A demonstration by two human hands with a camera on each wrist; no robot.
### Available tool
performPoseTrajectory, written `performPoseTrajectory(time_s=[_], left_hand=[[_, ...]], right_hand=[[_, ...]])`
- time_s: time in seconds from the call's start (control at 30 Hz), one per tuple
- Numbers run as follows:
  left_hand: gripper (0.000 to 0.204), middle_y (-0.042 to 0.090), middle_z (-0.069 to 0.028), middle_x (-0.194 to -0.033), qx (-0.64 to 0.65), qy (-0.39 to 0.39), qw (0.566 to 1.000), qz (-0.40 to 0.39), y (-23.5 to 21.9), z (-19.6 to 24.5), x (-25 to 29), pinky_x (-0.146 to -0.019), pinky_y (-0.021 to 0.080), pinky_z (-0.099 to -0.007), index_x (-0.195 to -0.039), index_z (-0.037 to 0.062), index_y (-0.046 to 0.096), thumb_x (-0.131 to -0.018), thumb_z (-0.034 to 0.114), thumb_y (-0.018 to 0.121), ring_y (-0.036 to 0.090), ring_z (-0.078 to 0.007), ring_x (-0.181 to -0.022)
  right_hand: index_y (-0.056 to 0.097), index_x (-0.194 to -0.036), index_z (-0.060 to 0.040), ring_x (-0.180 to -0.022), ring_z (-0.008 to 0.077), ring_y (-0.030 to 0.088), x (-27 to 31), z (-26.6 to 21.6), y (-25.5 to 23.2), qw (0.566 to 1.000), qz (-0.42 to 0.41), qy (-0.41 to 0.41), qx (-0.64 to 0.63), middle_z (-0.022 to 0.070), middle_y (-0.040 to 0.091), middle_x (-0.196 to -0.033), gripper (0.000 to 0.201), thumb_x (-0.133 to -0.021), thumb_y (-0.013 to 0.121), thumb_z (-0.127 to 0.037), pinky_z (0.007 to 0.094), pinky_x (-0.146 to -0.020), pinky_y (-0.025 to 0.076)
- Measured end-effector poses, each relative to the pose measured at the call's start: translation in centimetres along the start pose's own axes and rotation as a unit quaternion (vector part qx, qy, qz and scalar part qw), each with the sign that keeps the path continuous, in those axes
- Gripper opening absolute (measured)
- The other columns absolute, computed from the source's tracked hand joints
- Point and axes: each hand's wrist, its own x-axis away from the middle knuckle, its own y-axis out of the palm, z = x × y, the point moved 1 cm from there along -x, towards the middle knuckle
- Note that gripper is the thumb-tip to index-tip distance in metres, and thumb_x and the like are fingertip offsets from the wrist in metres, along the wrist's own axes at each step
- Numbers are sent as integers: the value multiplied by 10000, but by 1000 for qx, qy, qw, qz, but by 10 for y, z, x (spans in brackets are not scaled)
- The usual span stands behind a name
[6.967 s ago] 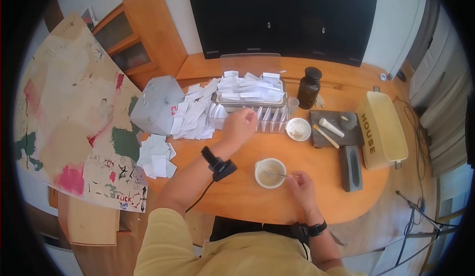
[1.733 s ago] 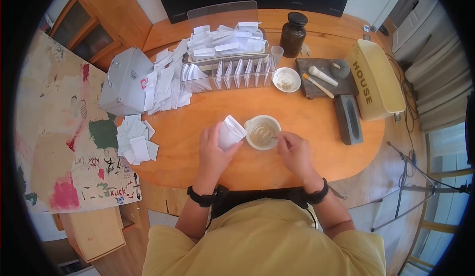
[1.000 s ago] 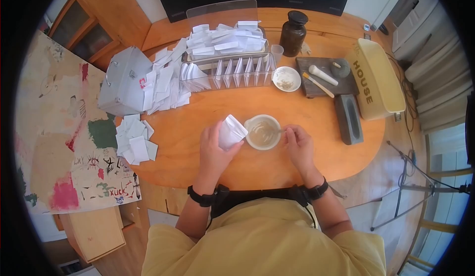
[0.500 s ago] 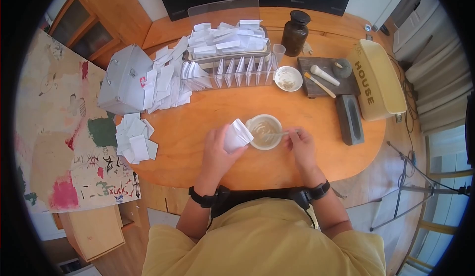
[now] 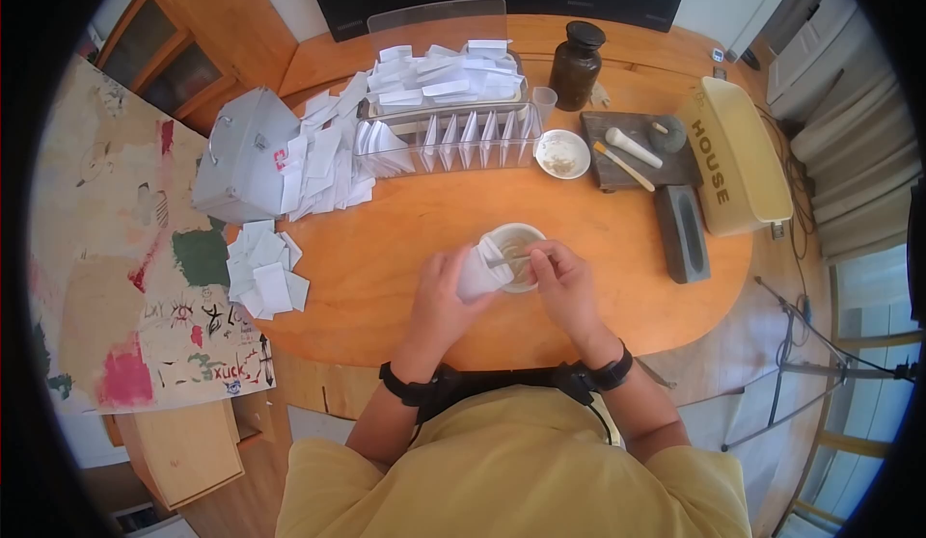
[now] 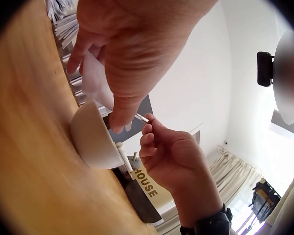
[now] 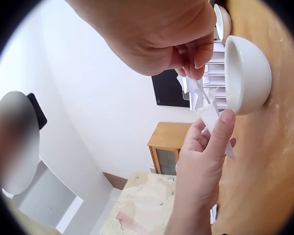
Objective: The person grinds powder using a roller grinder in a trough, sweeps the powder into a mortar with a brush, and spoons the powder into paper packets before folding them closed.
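My left hand (image 5: 439, 297) grips a small white paper packet (image 5: 476, 280), its mouth facing right beside the white mortar bowl (image 6: 90, 139). Between thumb and fingers, my right hand (image 5: 569, 289) pinches a slim small spoon (image 7: 204, 91). The spoon's far end is at the packet's open mouth, and its tip is hidden by the paper. Pale powder coats the inside of the bowl, which the packet and right fingers partly cover in the head view. In the right wrist view the packet is held close to the bowl's rim.
A clear divided box (image 5: 449, 143) of folded packets stands behind, with loose papers (image 5: 328, 157) and a metal case (image 5: 246, 157) at left. A powdery dish (image 5: 562, 155), pestle (image 5: 632, 147), dark jar (image 5: 577, 67), stone trough (image 5: 682, 234) and yellow HOUSE bin (image 5: 738, 157) stand right.
Seven seconds ago my left hand was at the divided box; now it holds a packet. In the last half second, the packet moved right and the spoon went from the bowl to the packet's mouth.
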Motion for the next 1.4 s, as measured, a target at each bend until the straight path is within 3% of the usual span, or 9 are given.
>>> performPoseTrajectory(time_s=[0.23, 0.33, 0.43, 0.53, 0.73, 0.93, 1.03, 1.23, 1.4], left_hand=[[643, 568, -144, -1054, 9, -34, 999, 15, 2, -6, 2, -816, 489, -392, -1195, 31, 549, -644, 184, 842, 571, -318, -979], [636, 569, -145, -1064, 2, -51, 998, 28, -2, -15, 1, -813, 492, -387, -1197, 37, 548, -652, 187, 838, 571, -314, -979], [627, 563, -158, -1057, -11, -43, 998, 43, -7, -23, 0, -812, 487, -407, -1194, 47, 557, -653, 214, 827, 554, -331, -973], [628, 562, -158, -1050, -15, -40, 998, 46, -12, -24, 0, -815, 484, -407, -1188, 48, 558, -647, 217, 830, 549, -333, -971], [625, 569, -154, -1055, -34, -47, 998, 28, -13, -18, 1, -805, 495, -383, -1182, 28, 559, -647, 189, 840, 571, -310, -961], [629, 560, -159, -1033, -16, -38, 999, 36, -12, -19, 0, -817, 479, -406, -1191, 42, 557, -649, 209, 829, 546, -334, -965], [630, 558, -158, -1035, -16, -34, 998, 40, -13, -19, 0, -817, 479, -405, -1193, 40, 555, -650, 208, 828, 546, -333, -965], [632, 556, -162, -1050, -14, -37, 999, 33, -11, -19, 1, -824, 479, -409, -1192, 38, 553, -649, 207, 830, 546, -337, -978], [632, 568, -155, -1052, -23, -30, 999, 36, -12, -15, 0, -810, 490, -386, -1190, 24, 556, -648, 185, 838, 566, -315, -968]], right_hand=[[640, -971, 6, -677, 82, 571, 3, -16, -9, 980, -21, -142, 141, 42, 638, -805, 108, -941, 546, -39, 227, -614, 474], [647, -969, 1, -681, 92, 578, -3, -1, -21, 995, 61, -69, 25, 51, 643, -817, 106, -935, 553, -35, 241, -619, 477], [655, -958, -8, -683, 88, 576, -5, 5, -28, 992, 100, -37, 72, 43, 640, -798, 108, -936, 555, -41, 234, -617, 472], [658, -950, -12, -679, 71, 560, -6, 21, -33, 984, 105, -24, 140, 19, 626, -769, 114, -942, 553, -55, 216, -608, 456], [665, -963, -14, -656, 65, 529, -6, 25, -33, 996, 19, 63, 60, 3, 611, -751, 109, -931, 569, -56, 213, -598, 441], [673, -971, -15, -643, 66, 516, -12, 24, -30, 996, 22, 6, 82, 5, 612, -756, 118, -933, 572, -64, 211, -588, 435], [677, -978, -11, -645, 63, 515, -10, 15, -31, 996, -25, 18, 81, 10, 616, -760, 125, -932, 572, -61, 210, -588, 436], [671, -984, -1, -648, 56, 529, -12, 14, -44, 994, 55, 26, 96, -4, 628, -772, 138, -937, 560, -67, 195, -595, 447], [672, -978, -12, -600, 51, 512, -6, 21, -41, 993, 33, 69, 89, -12, 599, -720, 145, -945, 540, -62, 201, -549, 433]])
